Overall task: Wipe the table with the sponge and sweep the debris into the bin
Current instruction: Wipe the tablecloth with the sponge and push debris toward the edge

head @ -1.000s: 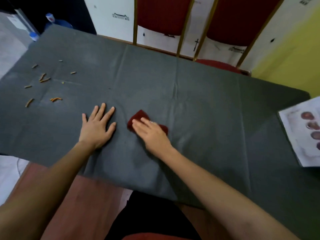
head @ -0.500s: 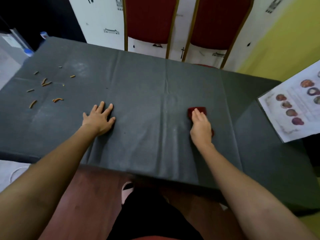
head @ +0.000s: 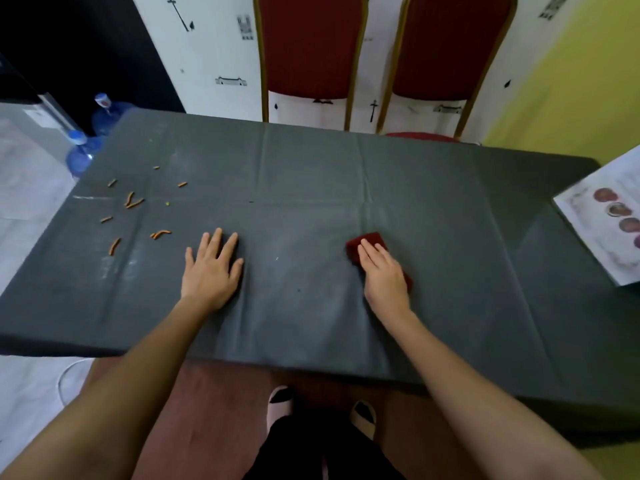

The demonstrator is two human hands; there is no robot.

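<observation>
Here, a long table draped in a dark grey creased cloth (head: pixel 311 174) fills the view. The right hand (head: pixel 382 271) lies flat, fingers together and extended, pressing down on a dark red rectangular sponge (head: pixel 367 241) on the cloth's right-centre; it grips nothing. The left hand (head: pixel 212 270) rests palm-down with fingers spread, empty, well apart from the sponge. Small orange stick-like crumbs (head: pixel 133 202) are scattered over the far left part of the cloth. A white printed sheet with round reddish pictures (head: pixel 609 220) overlaps the right edge. Behind stand two red-upholstered chairs with gold frames (head: pixel 308 46), a white patterned wall, a yellow wall, and blue plastic water bottles (head: pixel 81 155) on the pale floor.
</observation>
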